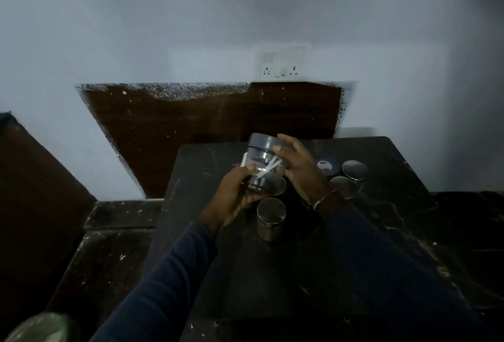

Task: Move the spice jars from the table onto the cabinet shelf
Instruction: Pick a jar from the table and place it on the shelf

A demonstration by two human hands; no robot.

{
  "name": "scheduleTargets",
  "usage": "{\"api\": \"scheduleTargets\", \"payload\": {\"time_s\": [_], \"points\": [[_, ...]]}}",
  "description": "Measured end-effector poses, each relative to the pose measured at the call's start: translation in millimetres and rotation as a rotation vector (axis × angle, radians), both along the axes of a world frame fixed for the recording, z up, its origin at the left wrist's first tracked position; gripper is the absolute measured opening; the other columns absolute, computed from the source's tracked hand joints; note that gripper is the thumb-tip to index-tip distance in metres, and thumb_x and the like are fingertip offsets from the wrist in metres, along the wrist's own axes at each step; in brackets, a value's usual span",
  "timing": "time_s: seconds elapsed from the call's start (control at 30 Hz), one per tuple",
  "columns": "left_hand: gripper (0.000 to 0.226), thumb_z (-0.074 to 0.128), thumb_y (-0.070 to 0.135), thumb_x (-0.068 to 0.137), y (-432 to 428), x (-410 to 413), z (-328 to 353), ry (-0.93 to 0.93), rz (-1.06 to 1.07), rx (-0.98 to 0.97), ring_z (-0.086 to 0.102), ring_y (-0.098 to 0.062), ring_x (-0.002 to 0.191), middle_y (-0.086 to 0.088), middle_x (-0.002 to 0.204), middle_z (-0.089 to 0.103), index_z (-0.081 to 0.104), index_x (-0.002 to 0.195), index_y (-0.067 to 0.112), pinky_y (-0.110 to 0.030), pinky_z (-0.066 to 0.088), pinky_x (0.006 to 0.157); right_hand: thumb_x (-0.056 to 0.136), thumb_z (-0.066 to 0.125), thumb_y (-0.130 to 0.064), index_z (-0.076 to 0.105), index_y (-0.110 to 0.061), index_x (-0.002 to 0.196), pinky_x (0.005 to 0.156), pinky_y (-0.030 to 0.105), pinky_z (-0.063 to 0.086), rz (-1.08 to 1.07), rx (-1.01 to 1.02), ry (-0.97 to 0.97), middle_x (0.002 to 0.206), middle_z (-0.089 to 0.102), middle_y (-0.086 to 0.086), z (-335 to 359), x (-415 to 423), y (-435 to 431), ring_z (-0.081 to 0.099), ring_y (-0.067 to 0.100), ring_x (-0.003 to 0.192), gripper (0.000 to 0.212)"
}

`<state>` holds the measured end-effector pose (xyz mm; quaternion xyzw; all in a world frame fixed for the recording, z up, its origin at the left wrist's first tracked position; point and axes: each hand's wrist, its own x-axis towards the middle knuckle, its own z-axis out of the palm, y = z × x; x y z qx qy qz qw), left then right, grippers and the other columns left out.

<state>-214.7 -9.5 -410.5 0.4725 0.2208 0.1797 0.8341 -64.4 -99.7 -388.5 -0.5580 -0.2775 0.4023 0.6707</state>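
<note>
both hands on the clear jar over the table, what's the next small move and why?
Probably lift the clear jar straight up and away from the table. Left hand holds its base, right hand steadies its grey lid end, and it is tilted just above the steel jars. No cabinet shelf is in view, so the carry direction cannot be told.

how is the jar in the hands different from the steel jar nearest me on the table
The held jar is clear with a grey lid; the steel jar is shiny metal all over. The held jar is lifted above the table and tilted, gripped by the left hand and right hand; the steel jar stands upright, untouched. The held jar looks wider. Both are round and lidded.
</note>
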Motion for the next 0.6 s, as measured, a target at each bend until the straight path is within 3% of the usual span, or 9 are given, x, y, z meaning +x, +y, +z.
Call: {"api": "scheduleTargets", "payload": {"time_s": [0.07,0.13,0.2,0.27,0.33,0.43,0.5,0.6], "points": [[0.048,0.072,0.034,0.08,-2.7,2.2,3.3,0.101,0.273,0.279,0.069,-0.011,0.089,-0.013,0.113,0.066,0.054,0.119,0.014,-0.027,0.057,0.07,0.091,0.064,-0.032,0.039,-0.018,0.142,0.086,0.04,0.059,-0.1,-0.021,0.001,0.132,0.057,0.01,1.1,-5.3,7.2,0.066,0.022,0.108,0.059],[0.053,0.08,0.032,0.072,-5.0,2.6,6.9,0.157,0.476,0.561,0.064,0.008,0.088,0.002,0.11,0.062,0.051,0.116,0.025,-0.01,0.052,0.069,0.086,0.066,-0.047,0.038,-0.02,0.144,0.082,0.036,0.059,-0.1,-0.002,0.014,0.132,0.059,0.008,0.8,-12.7,13.8,0.066,0.021,0.109,0.07],[0.065,0.084,0.035,0.065,-6.5,5.2,11.3,0.238,0.583,0.805,0.049,0.022,0.095,0.005,0.113,0.051,0.05,0.12,0.023,0.0,0.043,0.073,0.074,0.068,-0.06,0.037,-0.025,0.144,0.089,0.042,0.057,-0.064,-0.022,-0.003,0.131,0.06,0.004,2.6,-18.8,21.3,0.065,0.022,0.112,0.084],[0.073,0.083,0.039,0.065,-8.7,7.7,15.0,0.278,0.604,0.961,0.037,0.026,0.1,0.005,0.117,0.042,0.048,0.126,0.021,-0.001,0.038,0.075,0.075,0.07,-0.057,0.036,-0.027,0.144,0.092,0.047,0.056,-0.064,-0.021,-0.019,0.131,0.06,0.005,6.0,-19.8,28.7,0.066,0.023,0.111,0.083],[0.078,0.081,0.042,0.068,-9.0,11.5,18.5,0.276,0.59,1.009,0.037,0.02,0.103,0.005,0.12,0.039,0.044,0.133,0.021,-0.004,0.038,0.08,0.084,0.071,-0.042,0.038,-0.022,0.143,0.089,0.047,0.057,-0.069,0.016,0.025,0.127,0.064,0.009,10.5,-13.2,36.8,0.069,0.025,0.106,0.071],[0.066,0.073,0.038,0.079,-6.5,17.6,25.2,0.233,0.594,0.927,0.048,0.009,0.108,0.004,0.124,0.048,0.045,0.136,0.022,-0.015,0.045,0.091,0.088,0.068,-0.032,0.047,-0.016,0.136,0.075,0.039,0.059,-0.044,0.047,0.076,0.119,0.068,0.014,22.5,1.1,41.8,0.071,0.028,0.101,0.055],[0.055,0.068,0.032,0.085,-2.6,22.4,33.6,0.177,0.563,0.843,0.056,-0.004,0.112,0.003,0.126,0.055,0.047,0.135,0.023,-0.026,0.049,0.093,0.09,0.066,-0.031,0.049,-0.015,0.134,0.078,0.041,0.059,-0.019,0.062,0.082,0.121,0.066,0.016,29.8,10.8,44.6,0.07,0.03,0.103,0.05],[0.043,0.061,0.024,0.091,11.7,27.0,47.6,0.096,0.492,0.687,0.063,-0.018,0.11,-0.003,0.121,0.064,0.051,0.132,0.019,-0.031,0.055,0.087,0.092,0.063,-0.027,0.051,-0.012,0.132,0.086,0.045,0.057,0.015,0.102,0.117,0.122,0.065,0.019,40.1,21.2,50.7,0.067,0.033,0.108,0.045]]}}
